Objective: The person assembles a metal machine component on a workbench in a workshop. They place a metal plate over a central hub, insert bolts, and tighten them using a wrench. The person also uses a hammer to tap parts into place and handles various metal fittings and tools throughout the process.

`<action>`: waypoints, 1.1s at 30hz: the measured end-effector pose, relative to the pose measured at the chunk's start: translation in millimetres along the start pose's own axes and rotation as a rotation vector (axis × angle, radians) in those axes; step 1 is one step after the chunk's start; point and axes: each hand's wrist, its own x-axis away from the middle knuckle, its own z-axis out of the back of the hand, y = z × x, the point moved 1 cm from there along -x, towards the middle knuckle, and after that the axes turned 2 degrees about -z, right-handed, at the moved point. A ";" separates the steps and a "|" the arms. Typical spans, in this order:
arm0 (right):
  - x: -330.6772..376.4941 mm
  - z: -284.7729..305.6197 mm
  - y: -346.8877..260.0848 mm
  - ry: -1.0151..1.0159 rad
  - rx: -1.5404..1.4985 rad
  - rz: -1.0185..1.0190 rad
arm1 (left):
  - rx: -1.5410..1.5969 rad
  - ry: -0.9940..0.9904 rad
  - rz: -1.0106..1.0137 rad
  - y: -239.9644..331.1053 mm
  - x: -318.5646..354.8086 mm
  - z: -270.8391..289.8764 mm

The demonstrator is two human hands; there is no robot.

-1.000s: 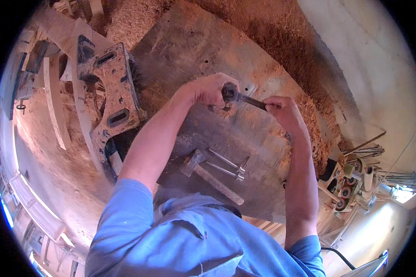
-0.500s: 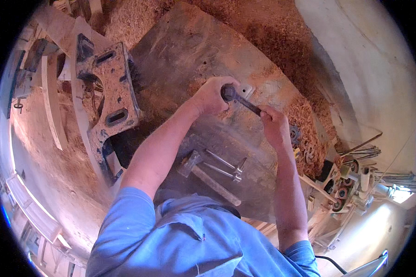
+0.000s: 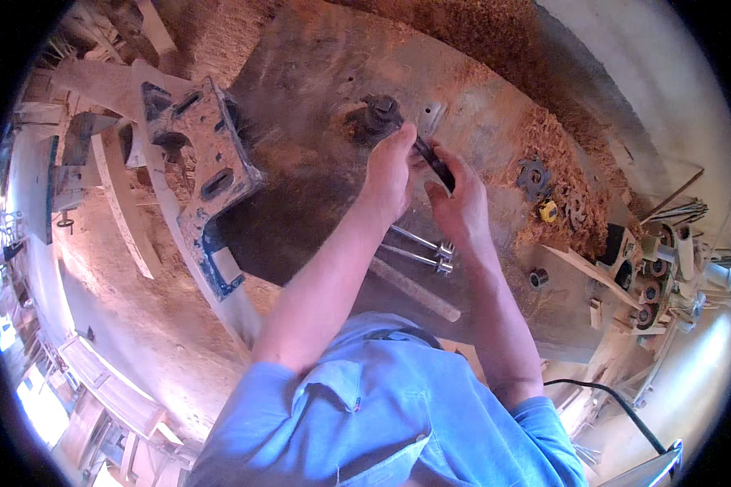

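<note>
A dark wrench (image 3: 435,165) slants between my two hands over the sawdust-covered metal table (image 3: 300,138). My right hand (image 3: 461,199) is closed round its lower handle. My left hand (image 3: 392,172) is closed at its upper end, where the palm and thumb hide the wrench head. Just beyond my left hand, a dark round spindle with a square-looking nut (image 3: 383,105) rises from the table, apart from the visible part of the wrench. Nearer my body lie two shiny steel rods with threaded ends (image 3: 422,253) and a hammer's wooden handle (image 3: 418,290); my left forearm covers the hammer head.
A worn cast machine bracket with slots (image 3: 218,183) stands at the left table edge. On the right lie a toothed cutter disc (image 3: 534,178), a yellow tape measure (image 3: 548,212), a metal ring (image 3: 538,278) and wood shavings (image 3: 573,154). Pulleys (image 3: 648,284) stand farther right.
My left hand has left the spindle nut and moved toward me onto the wrench. The wrench has come away from the nut, and my right hand has drawn in closer to the left.
</note>
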 end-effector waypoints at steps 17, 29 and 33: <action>199.8 -55.7 64.6 -0.425 0.306 0.032 | -0.363 0.110 0.209 39.1 -9.8 7.5; 205.1 79.2 119.1 -0.028 -0.390 -0.670 | -0.417 0.052 0.252 51.4 -17.2 -1.4; 178.8 134.2 121.2 0.465 -1.018 -0.612 | -0.459 0.141 0.265 50.3 -13.9 1.2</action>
